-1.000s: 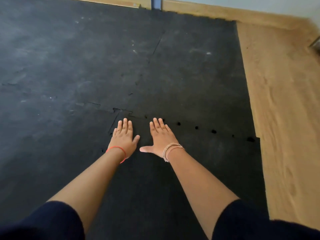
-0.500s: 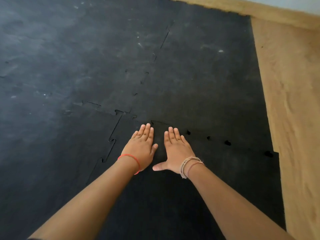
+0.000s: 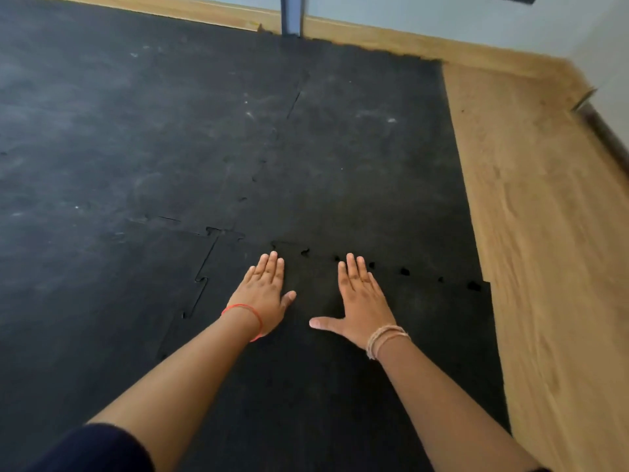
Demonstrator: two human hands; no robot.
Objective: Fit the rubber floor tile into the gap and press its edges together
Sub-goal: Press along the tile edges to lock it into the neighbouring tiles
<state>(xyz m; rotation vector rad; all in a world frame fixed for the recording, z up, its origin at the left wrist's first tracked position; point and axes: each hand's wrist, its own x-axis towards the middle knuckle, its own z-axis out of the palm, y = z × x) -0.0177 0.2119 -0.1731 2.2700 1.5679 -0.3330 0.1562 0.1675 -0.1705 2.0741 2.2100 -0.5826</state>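
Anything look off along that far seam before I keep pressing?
Yes. Along the far seam of the tile, right of the right hand, small dark gaps show between the interlocking tabs, so that edge looks not fully seated.

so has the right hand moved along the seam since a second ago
Yes. The right hand has slid rightward along the black rubber floor tile, past the first dark seam hole, away from the left hand.

Soft, even daylight with faint shadows and no glare. The black mat (image 3: 204, 131) looks murky. Wide-angle bending curves the edges; slight blur throughout.
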